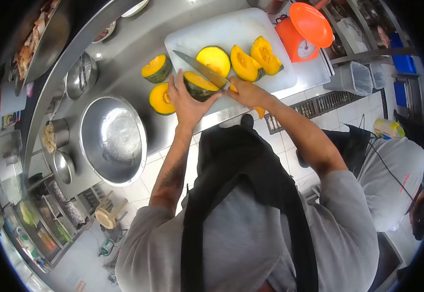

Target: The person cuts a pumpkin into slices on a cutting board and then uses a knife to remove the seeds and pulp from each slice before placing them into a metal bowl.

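My right hand [250, 93] is closed around the orange handle of a large kitchen knife [197, 65]. Its blade slants up to the left, behind and against the cut piece of green-skinned pumpkin [198, 91]. With thumb and fingers, my left hand [188, 103] grips that piece at the near left edge of the white cutting board [275, 80]. Farther back on the board sit a round yellow-fleshed pumpkin piece [214, 60] and two wedges, a nearer pumpkin wedge [243, 64] and a farther one [266, 52]. Off the board, left of my hand, lie two more pumpkin pieces [156, 68].
An orange kitchen scale [294, 41] stands right of the board. A large metal bowl [113, 138] rests on the steel counter [139, 48] at the left, near smaller metal bowls [81, 76]. At my right, another person in a grey shirt [392, 175] is close by.
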`<state>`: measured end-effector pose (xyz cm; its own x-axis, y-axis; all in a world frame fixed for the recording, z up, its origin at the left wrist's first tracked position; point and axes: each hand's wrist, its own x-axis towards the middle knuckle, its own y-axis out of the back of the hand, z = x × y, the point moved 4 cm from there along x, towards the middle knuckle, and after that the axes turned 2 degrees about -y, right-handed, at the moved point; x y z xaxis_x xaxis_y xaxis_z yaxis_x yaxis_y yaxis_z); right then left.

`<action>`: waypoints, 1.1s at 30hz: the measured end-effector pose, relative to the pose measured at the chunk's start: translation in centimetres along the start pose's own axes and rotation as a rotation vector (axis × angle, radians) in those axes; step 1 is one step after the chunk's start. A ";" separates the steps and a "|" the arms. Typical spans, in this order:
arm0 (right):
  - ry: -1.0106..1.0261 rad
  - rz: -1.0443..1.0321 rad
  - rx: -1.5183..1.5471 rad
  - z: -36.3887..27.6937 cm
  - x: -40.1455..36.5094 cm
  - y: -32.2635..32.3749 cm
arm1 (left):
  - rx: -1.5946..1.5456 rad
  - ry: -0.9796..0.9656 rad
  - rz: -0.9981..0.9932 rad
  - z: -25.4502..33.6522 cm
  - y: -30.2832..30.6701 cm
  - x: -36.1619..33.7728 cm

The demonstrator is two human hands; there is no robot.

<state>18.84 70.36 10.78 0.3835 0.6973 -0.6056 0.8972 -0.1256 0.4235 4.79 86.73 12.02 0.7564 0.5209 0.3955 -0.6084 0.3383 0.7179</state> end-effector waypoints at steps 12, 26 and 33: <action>-0.085 0.197 -0.108 1.9 -7.0 -1.6 | -0.013 -0.001 -0.186 -0.6 1.1 1.7; 0.017 0.301 -0.284 -4.4 -10.0 2.2 | 0.121 -0.012 -0.163 0.9 -0.3 0.8; -0.047 0.197 -0.416 -6.8 -11.0 2.3 | -0.018 -0.044 -0.054 -0.9 -0.2 0.0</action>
<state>15.18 67.25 22.98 0.5558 0.6546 -0.5124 0.6459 0.0479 0.7619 4.65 87.41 11.38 0.7977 0.4669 0.3816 -0.5706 0.3794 0.7284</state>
